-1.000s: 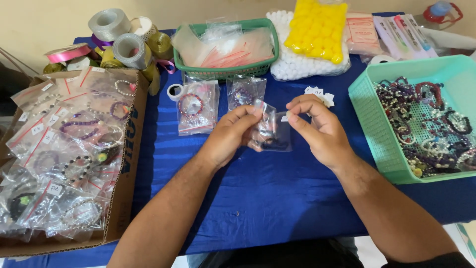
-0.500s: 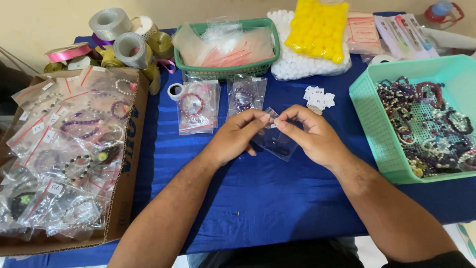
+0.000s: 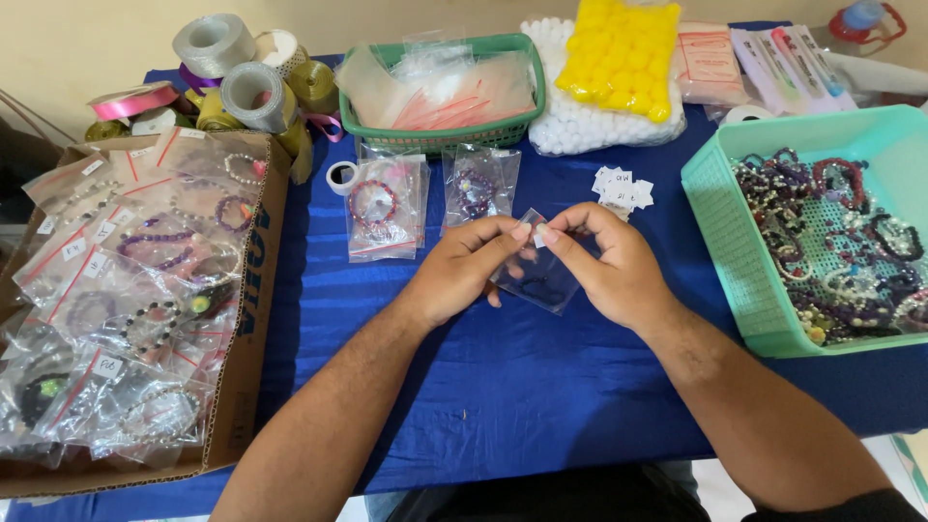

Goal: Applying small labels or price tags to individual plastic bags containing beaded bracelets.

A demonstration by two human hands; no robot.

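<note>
I am holding a small clear bag (image 3: 537, 275) with a dark bracelet inside, just above the blue cloth (image 3: 503, 387). My left hand (image 3: 459, 271) and right hand (image 3: 609, 266) are both pinching its top edge, fingertips meeting. To close it well, I judge I should be pressing evenly along the strip and keeping the beads low. Beside my left arm, a cardboard box (image 3: 253, 319) is holding bagged bracelets; at my right, a teal basket (image 3: 720, 232) is holding loose ones. Beyond lie two filled bags (image 3: 387, 208), small white tags (image 3: 621, 188) and a green basket (image 3: 440, 135).
</note>
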